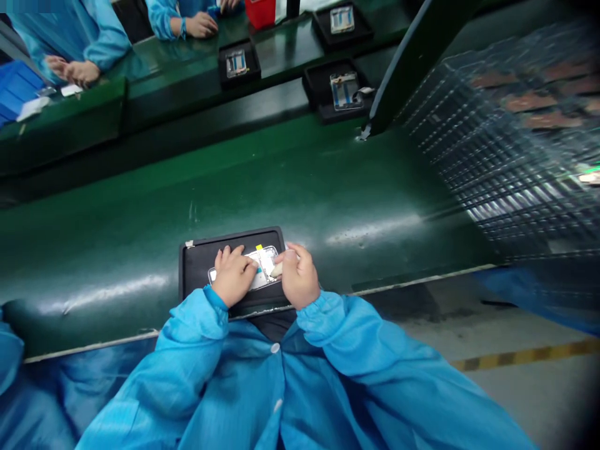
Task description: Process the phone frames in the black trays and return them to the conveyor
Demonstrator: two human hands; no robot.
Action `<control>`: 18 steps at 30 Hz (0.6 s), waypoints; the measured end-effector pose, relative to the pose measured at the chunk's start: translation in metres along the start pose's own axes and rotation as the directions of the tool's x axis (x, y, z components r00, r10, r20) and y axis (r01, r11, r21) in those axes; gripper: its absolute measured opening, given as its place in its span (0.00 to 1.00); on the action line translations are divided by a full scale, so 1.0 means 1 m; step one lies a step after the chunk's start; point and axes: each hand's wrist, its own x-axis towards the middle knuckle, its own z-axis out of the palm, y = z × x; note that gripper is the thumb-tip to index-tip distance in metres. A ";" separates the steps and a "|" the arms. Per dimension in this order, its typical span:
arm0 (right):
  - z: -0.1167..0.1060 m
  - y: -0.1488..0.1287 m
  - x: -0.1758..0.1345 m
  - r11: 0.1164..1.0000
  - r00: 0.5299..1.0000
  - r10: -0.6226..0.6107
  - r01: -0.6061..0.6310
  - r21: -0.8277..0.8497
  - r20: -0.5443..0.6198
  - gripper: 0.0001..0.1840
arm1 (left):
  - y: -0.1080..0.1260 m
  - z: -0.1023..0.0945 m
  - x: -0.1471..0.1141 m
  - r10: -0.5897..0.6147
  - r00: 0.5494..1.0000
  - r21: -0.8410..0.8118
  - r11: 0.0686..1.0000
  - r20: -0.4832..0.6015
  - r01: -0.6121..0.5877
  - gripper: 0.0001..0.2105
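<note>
A black tray point(199, 262) lies at the front edge of the green bench. In it is a phone frame point(255, 284) with white and silver inner parts, a yellow tab point(259, 248) at its top edge and a blue strip near its middle. My left hand point(232, 275) rests on the left part of the frame, fingers stretched out, and covers much of it. At the frame's right end my right hand point(300, 278) is closed round a pale, blunt-tipped tool point(276, 270). The tool's tip points down-left onto the frame; the rest of it is hidden in my fingers.
Beyond the green bench point(281, 181), a conveyor carries black trays point(323, 100) with phone frames. A dark post point(407, 69) rises at right, beside stacked clear plastic trays point(506, 156). Co-workers' hands point(201, 25) and a red bin point(260, 14) are at the far side.
</note>
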 end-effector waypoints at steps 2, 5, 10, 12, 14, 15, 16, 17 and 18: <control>0.002 -0.004 0.008 0.998 0.997 0.059 -0.060 0.004 0.056 0.18 | 0.000 0.004 -0.001 -0.002 0.998 -0.013 1.000 -0.067 0.001 0.10; 0.009 -0.007 0.018 0.996 0.995 0.076 -0.078 0.032 0.070 0.21 | -0.002 0.012 -0.003 0.065 0.984 0.021 0.998 -0.165 -0.063 0.10; 0.018 -0.004 0.021 0.997 0.999 0.032 -0.034 0.064 0.023 0.22 | -0.005 0.022 -0.005 0.187 0.948 0.127 0.979 -0.256 -0.159 0.12; 0.019 -0.002 0.020 0.997 1.000 0.026 -0.026 0.073 0.006 0.22 | -0.006 0.025 -0.005 0.218 0.932 0.166 0.970 -0.291 -0.176 0.12; 0.019 -0.001 0.019 0.998 1.000 0.014 -0.014 0.067 0.002 0.22 | -0.006 0.028 -0.005 0.258 0.911 0.210 0.958 -0.322 -0.197 0.12; 0.019 0.000 0.019 0.999 1.000 0.006 -0.006 0.054 0.003 0.21 | -0.006 0.029 -0.006 0.277 0.901 0.231 0.951 -0.335 -0.206 0.12; 0.019 0.001 0.019 0.999 1.000 -0.002 0.002 0.038 0.005 0.21 | -0.006 0.030 -0.006 0.293 0.892 0.251 0.944 -0.343 -0.214 0.12; 0.019 0.002 0.018 1.000 1.000 -0.009 0.009 0.021 0.008 0.21 | -0.006 0.031 -0.007 0.307 0.885 0.267 0.938 -0.349 -0.220 0.13; 0.019 0.003 0.018 1.000 1.000 -0.016 0.016 0.007 0.013 0.22 | -0.006 0.031 -0.007 0.316 0.880 0.278 0.934 -0.354 -0.224 0.13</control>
